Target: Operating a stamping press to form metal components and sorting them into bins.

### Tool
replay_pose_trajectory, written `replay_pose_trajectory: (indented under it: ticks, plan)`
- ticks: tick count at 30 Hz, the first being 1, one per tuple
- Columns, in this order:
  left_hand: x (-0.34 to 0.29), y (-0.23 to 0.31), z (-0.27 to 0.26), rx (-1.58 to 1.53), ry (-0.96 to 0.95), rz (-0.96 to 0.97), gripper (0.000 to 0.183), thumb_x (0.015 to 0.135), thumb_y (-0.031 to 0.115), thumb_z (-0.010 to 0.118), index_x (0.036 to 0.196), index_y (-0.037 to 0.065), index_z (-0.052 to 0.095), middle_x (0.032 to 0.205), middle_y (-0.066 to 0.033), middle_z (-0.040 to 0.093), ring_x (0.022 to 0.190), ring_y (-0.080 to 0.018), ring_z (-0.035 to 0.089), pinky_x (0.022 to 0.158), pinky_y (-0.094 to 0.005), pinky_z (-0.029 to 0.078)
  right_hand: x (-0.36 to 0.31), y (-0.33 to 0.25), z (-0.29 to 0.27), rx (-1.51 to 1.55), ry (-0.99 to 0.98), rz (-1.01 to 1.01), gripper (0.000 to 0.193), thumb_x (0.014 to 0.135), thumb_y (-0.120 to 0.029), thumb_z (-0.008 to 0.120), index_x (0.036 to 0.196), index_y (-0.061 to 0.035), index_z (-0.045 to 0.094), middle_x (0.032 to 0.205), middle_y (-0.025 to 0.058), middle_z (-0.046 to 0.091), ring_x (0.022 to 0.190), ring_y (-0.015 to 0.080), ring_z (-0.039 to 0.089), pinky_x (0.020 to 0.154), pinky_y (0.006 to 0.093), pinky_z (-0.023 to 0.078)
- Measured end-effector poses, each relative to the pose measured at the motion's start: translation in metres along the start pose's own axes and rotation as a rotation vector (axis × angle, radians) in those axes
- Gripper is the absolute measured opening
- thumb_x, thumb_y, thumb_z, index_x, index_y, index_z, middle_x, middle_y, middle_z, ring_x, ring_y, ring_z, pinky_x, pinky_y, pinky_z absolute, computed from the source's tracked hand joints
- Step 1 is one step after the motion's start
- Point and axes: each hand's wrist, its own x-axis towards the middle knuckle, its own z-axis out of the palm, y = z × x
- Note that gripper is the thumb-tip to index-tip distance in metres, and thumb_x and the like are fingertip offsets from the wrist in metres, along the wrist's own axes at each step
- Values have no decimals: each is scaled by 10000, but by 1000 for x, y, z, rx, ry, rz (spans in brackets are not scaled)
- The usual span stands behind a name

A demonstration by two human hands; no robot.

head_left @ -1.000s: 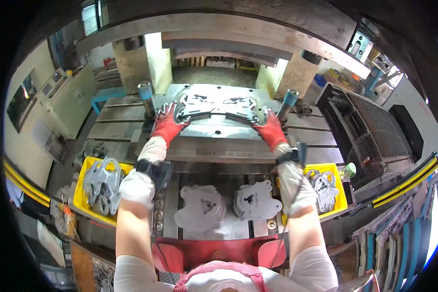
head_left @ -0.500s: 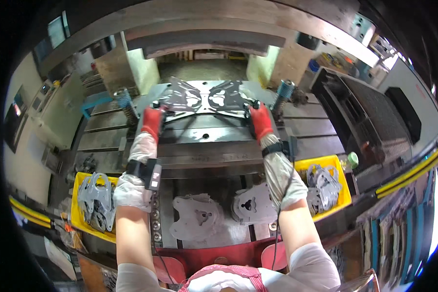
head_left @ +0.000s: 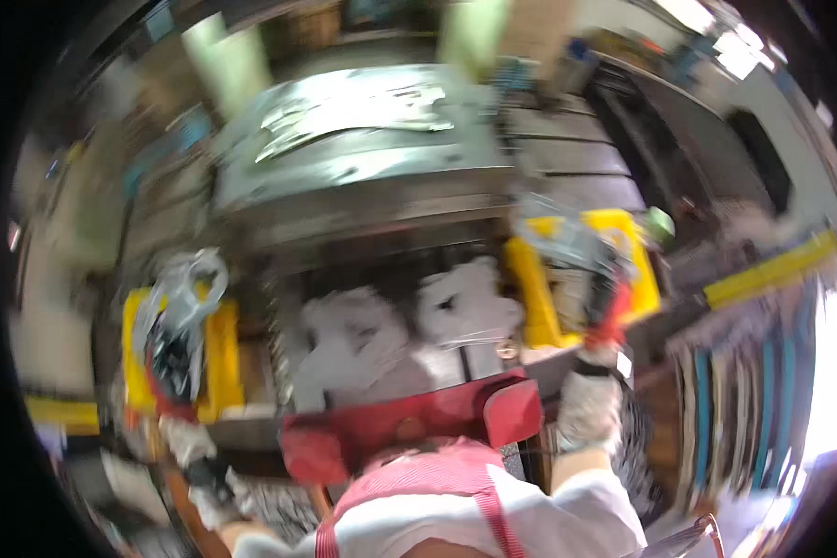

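Observation:
Motion blurs the view. My left hand [head_left: 172, 372], in a red and black glove, is at the left yellow bin [head_left: 225, 363]. It looks closed on a grey stamped metal plate [head_left: 201, 288] with a round opening, tilted above the bin. At the right yellow bin [head_left: 644, 279], my gloved right hand [head_left: 610, 312] appears closed on another grey stamped metal plate [head_left: 560, 240], which leans over the bin's far side. Both sets of fingertips are partly hidden. Between the bins lie two piles of flat grey metal blanks, a left pile [head_left: 349, 339] and a right pile [head_left: 470, 302].
The press die [head_left: 251, 191] stands beyond the blanks, with a bright, glaring shape on top. A red padded edge [head_left: 418, 409] lies in front of me. Yellow and black bars [head_left: 772, 270] flank the work area, and a dark grille box [head_left: 688, 158] stands far right.
Both hands have moved from the die back and outward to the two bins. The dark plates seen on the die are gone from it. My view has shifted and tilted.

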Motion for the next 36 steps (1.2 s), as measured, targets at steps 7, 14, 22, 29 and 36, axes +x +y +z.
replay_pose_trajectory:
  ticks: [7,14,22,29,36]
  plan:
    - [31,-188,-251,29,819,45,268,815,126,579,1033,-29,586,1011,-85,603,877,-177,575,791,-284,459,2,44,-88,-635,-193,393,445,843,-194,536,1235,-9,439,1239,159,471,1127,268,449,969,350,320]
    - [47,-142,-190,-148,611,-120,249,789,83,568,1007,-34,592,933,-92,621,807,-180,602,734,-288,498,-42,38,-64,-391,-46,209,484,845,-248,551,1244,-9,417,1275,182,412,1201,312,350,1001,394,265]
    - [26,-227,-274,474,618,-249,501,731,159,619,1198,38,480,1097,-197,557,986,-316,551,826,-351,465,-78,-11,-29,-170,-201,372,490,820,-157,577,1257,-15,408,1277,170,425,1196,288,376,1012,360,259]
    - [50,-153,-50,1220,394,-7,722,718,369,651,1321,142,325,1290,-203,370,1191,-354,352,988,-430,290,-103,-29,-17,-140,-216,327,449,814,-167,591,1203,2,445,1226,169,462,1168,283,403,995,351,280]
    - [43,-137,99,385,-253,-299,563,643,281,740,1131,93,532,1046,-144,570,962,-266,548,817,-373,437,-110,-25,29,-74,-447,385,646,767,-327,630,1260,8,378,1229,216,448,1154,334,410,957,357,332]
